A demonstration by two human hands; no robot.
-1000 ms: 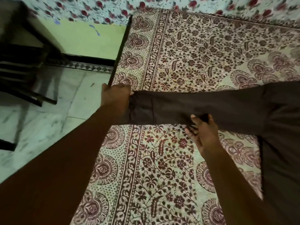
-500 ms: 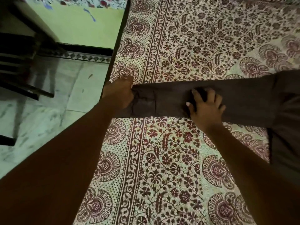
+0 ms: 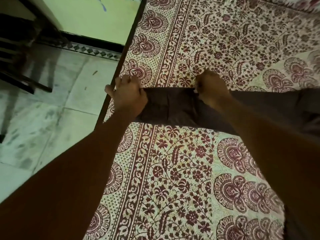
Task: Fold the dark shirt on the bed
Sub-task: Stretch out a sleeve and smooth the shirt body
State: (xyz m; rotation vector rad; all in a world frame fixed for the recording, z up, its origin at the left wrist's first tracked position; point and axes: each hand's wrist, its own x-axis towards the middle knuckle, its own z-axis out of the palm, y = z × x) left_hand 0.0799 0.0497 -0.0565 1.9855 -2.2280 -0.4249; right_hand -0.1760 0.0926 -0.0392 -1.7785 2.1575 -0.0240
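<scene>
Since the earlier frame the right hand [image 3: 212,89] has shifted from mid-sleeve to the far edge, fingers curled, pinching cloth. The left hand [image 3: 129,98] grips the cuff [image 3: 166,106] at the bed's [image 3: 181,170] left edge. The shirt [image 3: 277,103] lies flat across the bed, body rightward. Sleeve fold looks imminent.
</scene>
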